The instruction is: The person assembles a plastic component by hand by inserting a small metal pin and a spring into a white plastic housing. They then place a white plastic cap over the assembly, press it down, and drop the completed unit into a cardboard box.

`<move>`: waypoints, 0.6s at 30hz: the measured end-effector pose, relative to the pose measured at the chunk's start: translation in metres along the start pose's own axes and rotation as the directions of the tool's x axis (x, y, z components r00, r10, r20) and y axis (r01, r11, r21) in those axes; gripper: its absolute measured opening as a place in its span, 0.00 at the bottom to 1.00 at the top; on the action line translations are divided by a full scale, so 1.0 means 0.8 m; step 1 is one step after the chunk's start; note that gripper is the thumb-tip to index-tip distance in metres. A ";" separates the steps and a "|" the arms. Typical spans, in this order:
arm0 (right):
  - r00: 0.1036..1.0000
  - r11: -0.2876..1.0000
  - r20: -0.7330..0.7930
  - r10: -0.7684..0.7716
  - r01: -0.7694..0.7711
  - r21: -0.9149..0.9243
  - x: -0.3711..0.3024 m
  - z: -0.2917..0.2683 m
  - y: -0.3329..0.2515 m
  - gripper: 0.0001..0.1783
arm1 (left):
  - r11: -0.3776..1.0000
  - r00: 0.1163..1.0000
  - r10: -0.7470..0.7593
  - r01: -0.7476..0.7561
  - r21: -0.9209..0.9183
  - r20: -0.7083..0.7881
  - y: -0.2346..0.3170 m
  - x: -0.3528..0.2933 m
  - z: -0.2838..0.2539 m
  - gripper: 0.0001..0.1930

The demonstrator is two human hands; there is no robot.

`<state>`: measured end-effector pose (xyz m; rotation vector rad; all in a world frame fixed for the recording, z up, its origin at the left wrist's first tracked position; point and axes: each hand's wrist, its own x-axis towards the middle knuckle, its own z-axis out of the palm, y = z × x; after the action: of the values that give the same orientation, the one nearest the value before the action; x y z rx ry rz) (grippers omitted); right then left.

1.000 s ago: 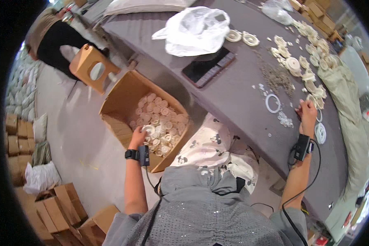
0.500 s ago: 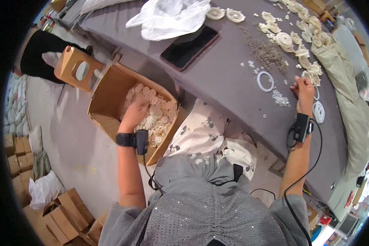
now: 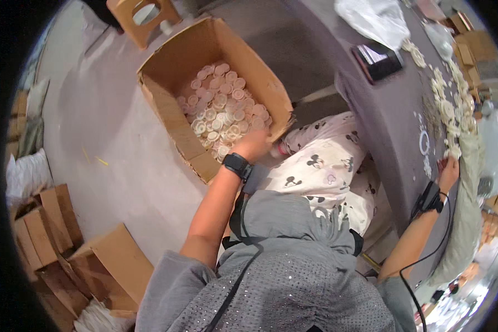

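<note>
My left hand (image 3: 253, 145) is at the near right rim of an open cardboard box (image 3: 174, 119) on the floor. Its fingers are blurred, so whether they hold anything is hidden. Inside the box lies a heap of small round discs (image 3: 218, 105), pale pink and off-white. Over on the table (image 3: 365, 122), my right hand (image 3: 449, 172) has its fingers pinched together beside cream plastic parts (image 3: 447, 113). What is between those fingers is too small to make out. A white ring (image 3: 424, 143) and small clear pieces (image 3: 427, 166) lie close to that hand.
A phone (image 3: 377, 62) with a lit screen and a white plastic bag (image 3: 373, 19) lie on the table. An orange stool (image 3: 135, 22) stands behind the box. Folded cardboard boxes (image 3: 116, 260) are at the lower left. Grey-green cloth (image 3: 467, 205) runs along the table's right edge.
The view has swung left toward the floor. My left hand has moved from the discs to the box's near right rim. The phone screen, dark before, is lit.
</note>
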<state>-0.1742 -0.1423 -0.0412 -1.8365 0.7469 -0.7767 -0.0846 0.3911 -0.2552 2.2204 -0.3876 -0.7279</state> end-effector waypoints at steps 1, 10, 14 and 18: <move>0.998 0.997 -0.034 -0.048 0.045 -0.061 -0.004 0.003 -0.006 0.07 | 0.999 0.999 -0.038 0.037 0.012 0.032 0.006 -0.008 -0.001 0.18; 0.984 0.985 0.052 -0.171 0.171 -0.006 -0.083 0.107 -0.073 0.10 | 0.990 0.990 -0.118 0.123 -0.066 0.074 -0.056 -0.015 0.044 0.15; 0.970 0.976 0.138 -0.201 0.211 -0.061 -0.096 0.134 -0.077 0.13 | 0.975 0.986 -0.151 0.160 -0.152 0.074 -0.060 -0.023 0.045 0.14; 0.958 0.955 0.188 -0.218 0.249 -0.161 -0.103 0.179 -0.092 0.13 | 0.973 0.985 -0.141 0.156 -0.171 0.099 -0.071 -0.022 0.043 0.14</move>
<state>-0.1015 0.0232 -0.0350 -2.1562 0.5095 -0.7088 -0.1166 0.4178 -0.3098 2.0692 -0.1910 -0.9050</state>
